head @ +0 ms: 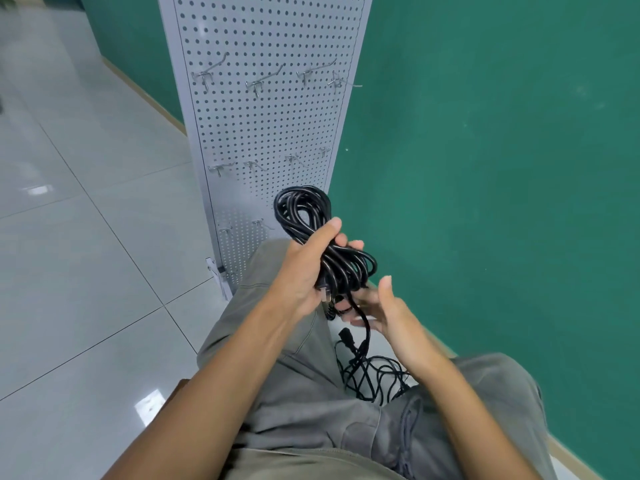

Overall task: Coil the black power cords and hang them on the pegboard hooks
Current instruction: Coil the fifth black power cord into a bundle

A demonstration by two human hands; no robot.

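My left hand (304, 271) grips a coiled black power cord (301, 209) round its middle, with loops sticking out above and to the right of the fist. A loose end of this cord hangs down past my right hand (384, 306), which sits just below the coil with its thumb raised and fingers under the strand. The white pegboard (263, 126) stands upright straight ahead, carrying bare metal hooks (258, 84) in three rows. More black cords (374, 372) lie tangled on the floor between my legs.
A green wall (485, 168) runs along the right, and the pegboard leans by it. Glossy grey floor tiles (86, 237) spread to the left. My grey-trousered knees (277, 358) fill the lower middle.
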